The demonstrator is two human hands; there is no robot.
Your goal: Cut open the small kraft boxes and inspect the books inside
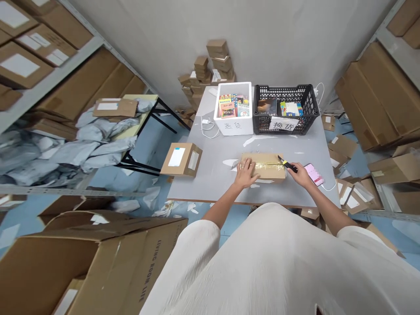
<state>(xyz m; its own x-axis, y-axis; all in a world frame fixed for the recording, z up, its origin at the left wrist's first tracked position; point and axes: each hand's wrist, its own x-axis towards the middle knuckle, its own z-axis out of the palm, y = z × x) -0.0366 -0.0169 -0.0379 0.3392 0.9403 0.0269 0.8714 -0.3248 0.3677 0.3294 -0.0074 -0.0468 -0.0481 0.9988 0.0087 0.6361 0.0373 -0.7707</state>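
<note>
A taped brown cardboard box lies on the grey table in front of me, with shiny clear tape along its top. My left hand rests on the box's left end, its fingers spread over the cardboard. In my right hand is a black and yellow utility knife, gripped by its handle. The knife's tip is at the right end of the box, near the tape; whether it cuts in cannot be told. Just right of that hand lies a phone with a pink screen.
Behind the box stand a white foam box of booklets and a black plastic crate. A labelled carton sits at the table's left edge. Grey parcels pile up at left. A large open carton stands on the floor.
</note>
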